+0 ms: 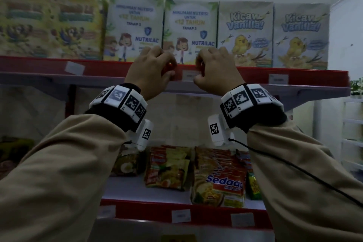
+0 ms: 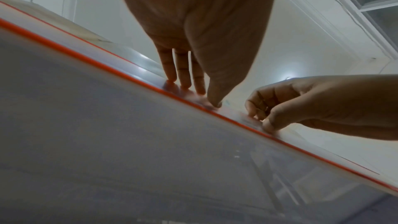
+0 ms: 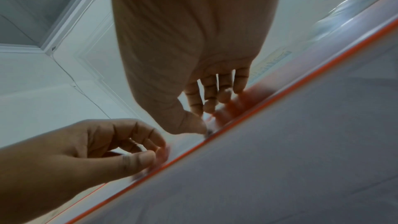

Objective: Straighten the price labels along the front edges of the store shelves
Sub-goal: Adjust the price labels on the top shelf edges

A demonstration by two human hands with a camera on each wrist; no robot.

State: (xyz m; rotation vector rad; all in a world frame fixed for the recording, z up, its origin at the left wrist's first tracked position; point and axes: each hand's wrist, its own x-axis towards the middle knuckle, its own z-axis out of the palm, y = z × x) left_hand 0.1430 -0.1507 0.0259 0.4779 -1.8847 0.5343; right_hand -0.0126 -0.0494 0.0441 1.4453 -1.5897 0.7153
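Label in hand: the middle price label (image 1: pixel 190 75) sat on the red front edge of the upper shelf (image 1: pixel 255 72), centre of the head view, and looked close to level between the two hands.
Left hand: the left hand (image 1: pixel 152 68) had curled fingers hooked on the shelf lip and its thumb pressed by the label's left end; whether it truly pinched the label I could not tell.
Right hand: the right hand (image 1: pixel 214 68) was curled the same way, thumb at the label's right end, touching it.
Left label, upper shelf: the label at left (image 1: pixel 74 68) was plainly tilted, so I judged it not yet done.
Right label, upper shelf: the label at right (image 1: pixel 278 79) looked roughly straight.
Lower shelf: three labels (image 1: pixel 181 215) along the bottom of the frame sat slightly askew and untouched.
Progress: I judged the job early to midway, with most labels left.
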